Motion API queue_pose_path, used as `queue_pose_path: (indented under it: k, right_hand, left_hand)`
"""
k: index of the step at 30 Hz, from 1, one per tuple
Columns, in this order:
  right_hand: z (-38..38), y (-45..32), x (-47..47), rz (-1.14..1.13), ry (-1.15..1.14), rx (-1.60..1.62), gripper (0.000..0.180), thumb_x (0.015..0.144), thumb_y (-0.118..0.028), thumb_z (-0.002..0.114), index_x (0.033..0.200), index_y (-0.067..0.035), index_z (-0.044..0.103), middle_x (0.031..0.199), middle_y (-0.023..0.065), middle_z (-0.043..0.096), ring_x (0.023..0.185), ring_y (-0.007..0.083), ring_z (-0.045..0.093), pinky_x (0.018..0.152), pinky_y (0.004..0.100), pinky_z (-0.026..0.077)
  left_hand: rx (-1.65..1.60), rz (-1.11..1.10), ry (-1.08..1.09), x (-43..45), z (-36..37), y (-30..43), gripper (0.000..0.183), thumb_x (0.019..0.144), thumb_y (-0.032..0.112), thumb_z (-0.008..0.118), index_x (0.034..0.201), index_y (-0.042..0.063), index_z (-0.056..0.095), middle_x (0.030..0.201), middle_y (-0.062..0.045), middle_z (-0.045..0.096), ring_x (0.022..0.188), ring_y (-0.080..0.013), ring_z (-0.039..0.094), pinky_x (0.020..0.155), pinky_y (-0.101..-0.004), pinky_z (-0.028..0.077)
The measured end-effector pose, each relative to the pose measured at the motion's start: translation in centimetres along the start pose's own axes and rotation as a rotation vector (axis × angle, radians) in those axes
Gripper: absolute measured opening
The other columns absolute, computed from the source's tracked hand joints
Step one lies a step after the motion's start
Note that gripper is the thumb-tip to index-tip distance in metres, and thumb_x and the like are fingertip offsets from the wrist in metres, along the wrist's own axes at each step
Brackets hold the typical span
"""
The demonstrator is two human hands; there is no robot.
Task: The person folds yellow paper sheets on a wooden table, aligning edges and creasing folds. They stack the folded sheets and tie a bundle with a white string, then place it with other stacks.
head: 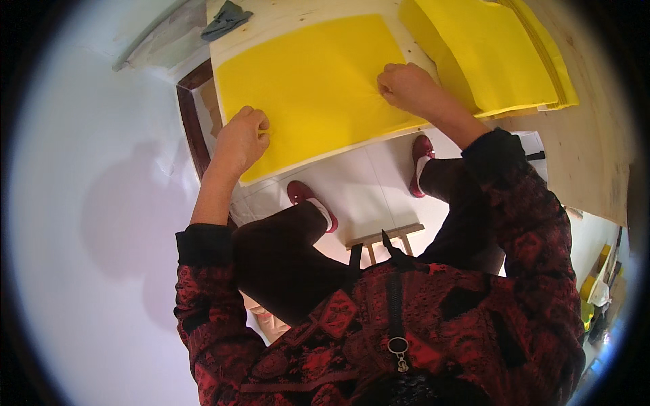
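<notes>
A flat yellow sheet (315,91), apparently cloth, lies spread on a pale wooden tabletop (299,12). My left hand (244,137) is over its left side, fingers curled and thumb bent in; whether it pinches the sheet cannot be seen. At the sheet's right side, my right hand (406,89) has its fingers closed on the yellow material, and faint creases run out from them. Right of that hand is a thick stack of folded yellow sheets (497,56), its near corner reaching the table's front edge.
A crumpled grey cloth (226,20) lies at the far left of the table. A white wall (101,177) rises close on the left. Below are my red shoes (422,162) and a wooden stool or frame (386,236). Another plywood surface (589,147) extends on the right.
</notes>
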State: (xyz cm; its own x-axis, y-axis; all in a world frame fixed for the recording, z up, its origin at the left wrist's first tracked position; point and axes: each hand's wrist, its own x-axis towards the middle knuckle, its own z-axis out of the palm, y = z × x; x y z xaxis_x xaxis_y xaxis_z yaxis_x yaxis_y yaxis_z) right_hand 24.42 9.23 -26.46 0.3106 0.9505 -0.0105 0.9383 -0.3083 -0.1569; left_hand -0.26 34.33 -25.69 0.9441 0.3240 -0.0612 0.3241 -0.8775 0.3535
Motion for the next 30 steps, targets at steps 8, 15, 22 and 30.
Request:
queue_pose_path:
  k: [8, 15, 22, 30]
  right_hand:
    - [-0.9, -0.2, 2.4, 0.128, 0.102, -0.046, 0.015, 0.082, -0.018, 0.056, 0.084, -0.008, 0.067, 0.086, 0.0136, 0.063, 0.082, 0.0337, 0.063, 0.069, 0.0471, 0.05]
    - [-0.4, 0.2, 1.9, 0.14, 0.064, -0.025, 0.017, 0.082, -0.019, 0.055, 0.085, -0.007, 0.067, 0.086, 0.0144, 0.064, 0.081, 0.0351, 0.064, 0.069, 0.047, 0.05]
    - [-1.2, 0.3, 0.5, 0.161, -0.012, -0.037, 0.015, 0.082, -0.018, 0.057, 0.082, -0.006, 0.065, 0.088, 0.0142, 0.064, 0.083, 0.0348, 0.063, 0.071, 0.0458, 0.05]
    - [-0.4, 0.6, 2.9, 0.188, 0.2, 0.011, 0.015, 0.083, -0.017, 0.055, 0.084, -0.007, 0.066, 0.086, 0.0139, 0.064, 0.081, 0.0342, 0.063, 0.071, 0.0449, 0.05]
  left_hand:
    - [0.036, -0.008, 0.21, 2.7, -1.2, -1.0, 0.012, 0.077, 0.004, 0.06, 0.088, 0.002, 0.061, 0.088, -0.015, 0.061, 0.081, -0.0317, 0.062, 0.072, -0.0368, 0.05]
    - [0.067, -0.027, 0.061, 1.1, 0.0, -0.2, 0.012, 0.078, 0.01, 0.06, 0.088, 0.004, 0.062, 0.092, -0.017, 0.061, 0.087, -0.035, 0.061, 0.077, -0.0404, 0.05]
    - [-0.078, -0.076, 0.074, 0.1, -0.5, -0.7, 0.009, 0.079, 0.01, 0.06, 0.085, 0.004, 0.063, 0.091, -0.017, 0.062, 0.086, -0.0349, 0.062, 0.077, -0.0398, 0.05]
    - [0.03, -0.088, 0.262, 1.6, 0.0, -0.8, 0.01, 0.078, 0.009, 0.063, 0.086, 0.003, 0.062, 0.085, -0.016, 0.061, 0.074, -0.0306, 0.062, 0.069, -0.0361, 0.05]
